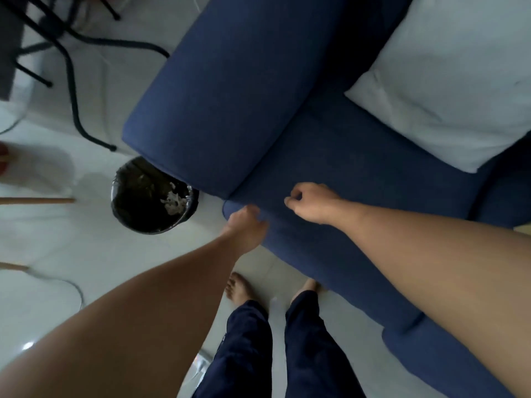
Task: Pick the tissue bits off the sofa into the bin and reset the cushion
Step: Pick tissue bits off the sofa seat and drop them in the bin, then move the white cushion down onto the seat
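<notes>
Head view looks down at a blue sofa [344, 156] on a pale floor [94, 254]. Both bare arms are stretched out over the front of the seat. The left hand [247, 225] is laid on the front corner of the seat, with the fingers curled down onto the blue cloth; whether anything is held in it cannot be told. The right hand [311, 203] is held just over the seat, a little to the right of the left hand. Its fingers are bent in and the thumb and first finger are pressed together, as if something tiny is pinched, but the picture is too blurred for that thing to be seen.

A round black bin [152, 196] is stood on the floor right beside the sofa arm [230, 90], to the left of the hands. White tissue bits [173, 201] are seen inside it, near its right edge. A pale cushion [448, 79] is leaned at the back of the seat, on the right. No loose bits can be made out on the seat. Two bare feet and dark trouser legs [287, 346] are seen below, near the sofa front.
</notes>
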`<state>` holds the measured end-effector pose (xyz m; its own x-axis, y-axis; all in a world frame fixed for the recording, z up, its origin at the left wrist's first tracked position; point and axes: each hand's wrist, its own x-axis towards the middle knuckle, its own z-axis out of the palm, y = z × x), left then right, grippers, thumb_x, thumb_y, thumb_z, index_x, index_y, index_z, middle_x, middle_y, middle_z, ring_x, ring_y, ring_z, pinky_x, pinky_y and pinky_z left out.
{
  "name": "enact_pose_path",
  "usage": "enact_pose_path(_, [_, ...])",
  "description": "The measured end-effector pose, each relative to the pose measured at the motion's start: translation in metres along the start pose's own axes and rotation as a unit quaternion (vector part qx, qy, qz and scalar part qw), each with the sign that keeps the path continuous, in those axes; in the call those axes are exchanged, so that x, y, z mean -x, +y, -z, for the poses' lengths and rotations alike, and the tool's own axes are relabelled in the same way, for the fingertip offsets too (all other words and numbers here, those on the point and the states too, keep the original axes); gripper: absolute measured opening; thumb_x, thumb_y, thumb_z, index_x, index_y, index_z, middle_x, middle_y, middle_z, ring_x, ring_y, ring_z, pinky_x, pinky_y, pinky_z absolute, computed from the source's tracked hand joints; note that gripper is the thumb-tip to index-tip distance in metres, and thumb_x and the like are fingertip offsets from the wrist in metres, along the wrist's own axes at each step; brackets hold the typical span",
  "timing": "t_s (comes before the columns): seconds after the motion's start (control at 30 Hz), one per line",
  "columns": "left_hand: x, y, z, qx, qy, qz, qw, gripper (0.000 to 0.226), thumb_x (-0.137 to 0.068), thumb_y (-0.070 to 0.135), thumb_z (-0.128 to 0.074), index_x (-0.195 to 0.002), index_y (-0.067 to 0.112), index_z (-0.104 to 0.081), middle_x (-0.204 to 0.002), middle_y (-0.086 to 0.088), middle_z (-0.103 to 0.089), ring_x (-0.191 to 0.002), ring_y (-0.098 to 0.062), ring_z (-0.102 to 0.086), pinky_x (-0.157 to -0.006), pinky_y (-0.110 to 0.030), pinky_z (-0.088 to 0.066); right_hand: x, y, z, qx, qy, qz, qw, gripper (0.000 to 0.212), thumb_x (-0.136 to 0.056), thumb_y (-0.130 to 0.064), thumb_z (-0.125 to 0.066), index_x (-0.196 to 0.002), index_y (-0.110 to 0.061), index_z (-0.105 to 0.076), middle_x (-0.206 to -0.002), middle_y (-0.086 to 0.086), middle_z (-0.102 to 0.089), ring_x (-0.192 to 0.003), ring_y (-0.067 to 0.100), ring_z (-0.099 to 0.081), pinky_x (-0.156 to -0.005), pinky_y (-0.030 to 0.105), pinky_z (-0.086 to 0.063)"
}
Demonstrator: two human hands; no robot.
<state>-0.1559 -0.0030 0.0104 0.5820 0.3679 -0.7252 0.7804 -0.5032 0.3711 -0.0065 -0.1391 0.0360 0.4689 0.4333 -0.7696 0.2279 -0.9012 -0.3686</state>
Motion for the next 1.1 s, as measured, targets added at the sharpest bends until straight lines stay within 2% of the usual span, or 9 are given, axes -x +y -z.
enact_pose_path(0.17, [-0.019, 0.061, -0.006, 0.01, 0.009, 0.012, 1.0, 0.048, -0.088, 0.045, -0.059, -0.133, 0.028, -0.056, -0.118, 0.0, -0.064, -0.09, -0.02, -0.056, -0.075, -0.031, -0.045, 0.011, 0.071, 0.044, -0.045, 0.059, -0.035, 0.997, 0.047, -0.093, -0.06, -0.046, -0.132, -0.035, -0.053, -0.131, -0.001, -0.058, -0.102, 0.021, -0.054, -0.078, 0.037, -0.046])
enact_pose_path(0.27, [-0.027, 0.102, -0.01, 0.005, 0.013, -0.007, 1.0, 0.05, -0.085, 0.046, -0.059, -0.132, 0.03, -0.056, -0.113, 0.003, -0.066, -0.087, -0.018, -0.059, -0.074, -0.029, -0.046, 0.023, 0.111, 0.057, -0.068, 0.081, -0.059, 0.993, 0.047, -0.094, -0.06, -0.045, -0.134, -0.036, -0.051, -0.132, -0.002, -0.058, -0.107, 0.023, -0.058, -0.08, 0.039, -0.049])
enact_pose_path(0.4, [-0.031, 0.155, -0.018, -0.02, 0.013, -0.046, 0.999, 0.049, -0.087, 0.043, -0.058, -0.133, 0.028, -0.056, -0.111, 0.005, -0.066, -0.091, -0.018, -0.062, -0.075, -0.03, -0.05, 0.044, 0.16, 0.069, -0.089, 0.092, -0.093, 0.987, 0.046, -0.096, -0.058, -0.044, -0.136, -0.035, -0.049, -0.128, -0.004, -0.058, -0.097, 0.019, -0.055, -0.075, 0.038, -0.049])
enact_pose_path(0.57, [-0.029, 0.216, -0.026, -0.054, 0.014, -0.099, 0.993, 0.045, -0.091, 0.04, -0.056, -0.134, 0.027, -0.054, -0.094, 0.012, -0.065, -0.079, -0.01, -0.064, -0.073, -0.034, -0.057, 0.068, 0.208, 0.079, -0.131, 0.107, -0.12, 0.978, 0.048, -0.099, -0.056, -0.044, -0.14, -0.031, -0.048, -0.128, -0.003, -0.057, -0.1, 0.019, -0.058, -0.081, 0.039, -0.054])
enact_pose_path(0.63, [-0.027, 0.239, -0.026, -0.07, 0.015, -0.126, 0.989, 0.046, -0.091, 0.039, -0.056, -0.135, 0.028, -0.053, -0.091, 0.013, -0.066, -0.08, -0.009, -0.063, -0.076, -0.037, -0.058, 0.075, 0.22, 0.08, -0.157, 0.114, -0.132, 0.972, 0.048, -0.099, -0.055, -0.043, -0.14, -0.03, -0.048, -0.126, -0.004, -0.058, -0.1, 0.018, -0.058, -0.083, 0.039, -0.054])
enact_pose_path(0.77, [-0.029, 0.281, -0.02, -0.083, 0.004, -0.178, 0.981, 0.043, -0.093, 0.037, -0.056, -0.135, 0.028, -0.053, -0.099, 0.009, -0.068, -0.086, -0.014, -0.066, -0.079, -0.042, -0.06, 0.084, 0.23, 0.076, -0.179, 0.13, -0.154, 0.963, 0.046, -0.099, -0.054, -0.041, -0.138, -0.031, -0.049, -0.115, -0.007, -0.057, -0.093, 0.017, -0.057, -0.071, 0.035, -0.048])
enact_pose_path(0.83, [-0.031, 0.3, -0.012, -0.089, 0.017, -0.204, 0.975, 0.04, -0.094, 0.034, -0.055, -0.134, 0.027, -0.054, -0.101, 0.01, -0.068, -0.09, -0.013, -0.065, -0.08, -0.041, -0.059, 0.088, 0.232, 0.07, -0.189, 0.134, -0.159, 0.96, 0.045, -0.098, -0.055, -0.04, -0.136, -0.032, -0.049, -0.114, -0.007, -0.057, -0.09, 0.016, -0.057, -0.071, 0.035, -0.048])
enact_pose_path(1.0, [-0.035, 0.354, 0.021, -0.096, 0.108, -0.296, 0.944, 0.033, -0.092, 0.028, -0.053, -0.124, 0.031, -0.058, -0.091, 0.017, -0.063, -0.087, -0.012, -0.063, -0.072, -0.036, -0.055, 0.094, 0.227, 0.058, -0.221, 0.143, -0.179, 0.948, 0.046, -0.097, -0.057, -0.04, -0.136, -0.034, -0.049, -0.109, -0.011, -0.054, -0.089, 0.015, -0.057, -0.073, 0.036, -0.049])
enact_pose_path(1.1, [-0.038, 0.396, 0.045, -0.109, 0.157, -0.371, 0.908, 0.032, -0.091, 0.029, -0.055, -0.123, 0.027, -0.058, -0.104, 0.012, -0.064, -0.091, -0.012, -0.06, -0.079, -0.04, -0.055, 0.097, 0.222, 0.056, -0.231, 0.153, -0.185, 0.943, 0.046, -0.096, -0.058, -0.04, -0.135, -0.035, -0.049, -0.107, -0.011, -0.056, -0.088, 0.014, -0.058, -0.069, 0.034, -0.047])
